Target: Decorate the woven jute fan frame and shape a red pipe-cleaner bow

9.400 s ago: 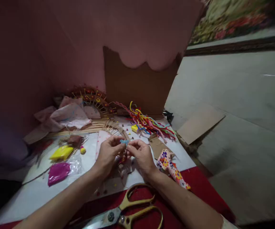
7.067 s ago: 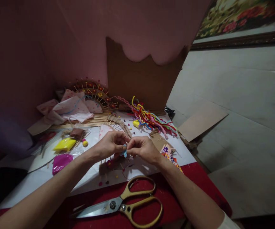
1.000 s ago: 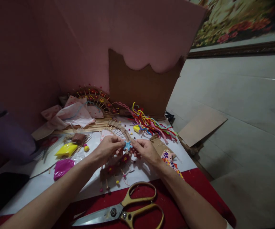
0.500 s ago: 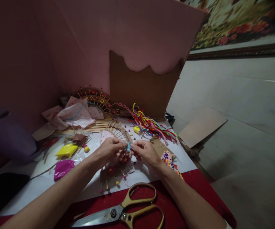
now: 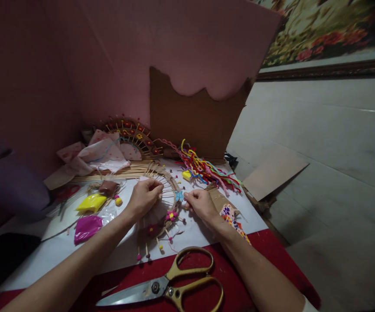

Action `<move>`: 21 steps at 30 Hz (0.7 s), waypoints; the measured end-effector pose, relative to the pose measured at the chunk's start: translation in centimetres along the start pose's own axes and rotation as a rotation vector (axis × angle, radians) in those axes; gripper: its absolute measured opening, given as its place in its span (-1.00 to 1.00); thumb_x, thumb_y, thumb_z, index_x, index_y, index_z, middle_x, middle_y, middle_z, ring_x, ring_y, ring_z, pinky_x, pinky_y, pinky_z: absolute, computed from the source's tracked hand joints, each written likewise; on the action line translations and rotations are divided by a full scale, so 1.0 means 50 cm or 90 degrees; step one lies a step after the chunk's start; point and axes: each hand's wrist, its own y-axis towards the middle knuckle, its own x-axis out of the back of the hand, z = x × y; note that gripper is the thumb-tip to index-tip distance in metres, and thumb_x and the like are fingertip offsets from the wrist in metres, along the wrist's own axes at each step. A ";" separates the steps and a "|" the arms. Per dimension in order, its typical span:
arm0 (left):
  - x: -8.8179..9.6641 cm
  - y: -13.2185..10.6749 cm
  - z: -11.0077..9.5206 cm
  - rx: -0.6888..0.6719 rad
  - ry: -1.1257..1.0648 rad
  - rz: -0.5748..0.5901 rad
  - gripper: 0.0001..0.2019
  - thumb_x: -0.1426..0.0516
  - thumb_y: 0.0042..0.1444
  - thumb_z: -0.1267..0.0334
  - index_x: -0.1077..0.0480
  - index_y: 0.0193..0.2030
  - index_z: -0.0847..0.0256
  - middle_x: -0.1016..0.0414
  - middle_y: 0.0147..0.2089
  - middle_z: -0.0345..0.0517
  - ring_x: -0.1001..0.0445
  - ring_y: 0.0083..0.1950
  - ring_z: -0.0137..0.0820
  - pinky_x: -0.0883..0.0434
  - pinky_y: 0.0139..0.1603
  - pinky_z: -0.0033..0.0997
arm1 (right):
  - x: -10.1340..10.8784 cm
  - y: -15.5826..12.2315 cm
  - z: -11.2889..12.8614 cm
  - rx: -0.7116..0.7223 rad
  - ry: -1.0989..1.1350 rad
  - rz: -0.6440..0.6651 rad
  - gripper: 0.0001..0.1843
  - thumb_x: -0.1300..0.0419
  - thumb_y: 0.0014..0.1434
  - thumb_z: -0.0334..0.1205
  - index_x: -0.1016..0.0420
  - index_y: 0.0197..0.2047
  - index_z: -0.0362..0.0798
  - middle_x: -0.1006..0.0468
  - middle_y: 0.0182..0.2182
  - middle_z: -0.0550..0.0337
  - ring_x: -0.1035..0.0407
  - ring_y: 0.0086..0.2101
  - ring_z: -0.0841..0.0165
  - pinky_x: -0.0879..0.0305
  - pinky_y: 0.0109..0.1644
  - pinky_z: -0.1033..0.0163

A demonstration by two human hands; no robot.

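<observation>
The left hand has moved left, off the blue star. Nearest, a red flower and pink flower already sit on the arched band; the star lies beyond, 1 arm toward the right hand. Both hands are curled, grip unclear. Farther, the band's long axis bends left, flowerless.

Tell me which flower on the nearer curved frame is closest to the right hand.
The light-blue flower, just beside the right hand. The pink flower and dark red flower sit lower in the picture, farther from that hand.
</observation>
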 end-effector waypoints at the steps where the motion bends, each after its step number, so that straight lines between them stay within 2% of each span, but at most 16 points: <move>1: 0.001 -0.001 0.001 -0.031 0.042 -0.016 -0.83 -0.13 -0.04 0.18 -0.42 -0.51 0.23 -0.39 -0.56 -0.19 -0.30 -0.51 -0.44 -0.23 -0.47 -0.44 | -0.002 -0.001 0.001 0.000 -0.009 0.004 -0.63 -0.09 0.05 -0.09 -0.30 -0.69 -0.10 -0.27 -0.77 0.30 -0.13 -0.75 0.53 0.03 -0.68 0.42; 5: -0.001 -0.011 -0.001 -0.134 0.180 -0.042 -0.89 -0.11 -0.03 0.32 -0.47 -0.47 0.20 -0.45 -0.43 -0.11 -0.32 -0.28 -0.31 -0.27 -0.26 -0.34 | -0.006 -0.003 0.003 0.007 -0.048 0.021 -0.63 -0.11 0.04 -0.16 -0.28 -0.73 -0.11 -0.25 -0.79 0.30 -0.09 -0.73 0.54 0.07 -0.66 0.42; 10: -0.007 -0.020 0.002 -0.225 0.287 0.016 -0.83 -0.08 -0.01 0.45 -0.48 -0.44 0.18 -0.48 -0.36 -0.07 -0.28 -0.18 -0.25 -0.26 -0.16 -0.27 | -0.009 0.001 0.001 0.007 -0.085 0.023 -0.63 -0.10 0.02 -0.21 -0.23 -0.75 -0.09 -0.21 -0.80 0.32 -0.06 -0.74 0.54 0.08 -0.65 0.41; 16: -0.019 -0.025 0.012 -0.265 0.372 0.067 -0.77 -0.07 0.06 0.44 -0.53 -0.23 0.21 -0.50 -0.28 0.01 -0.24 -0.14 -0.19 -0.24 -0.15 -0.22 | -0.009 0.006 -0.007 0.047 -0.121 0.025 -0.65 -0.07 0.02 -0.18 -0.19 -0.73 -0.07 -0.19 -0.77 0.32 -0.05 -0.69 0.53 0.07 -0.60 0.40; 21: -0.029 -0.024 0.009 -0.264 0.406 0.092 -0.80 -0.05 0.12 0.35 -0.53 -0.31 0.22 -0.50 -0.29 0.03 -0.25 -0.13 -0.19 -0.24 -0.15 -0.22 | -0.009 0.008 -0.008 0.084 -0.159 0.020 -0.67 -0.07 0.03 -0.19 -0.22 -0.71 -0.07 -0.22 -0.75 0.32 -0.07 -0.64 0.50 0.07 -0.55 0.37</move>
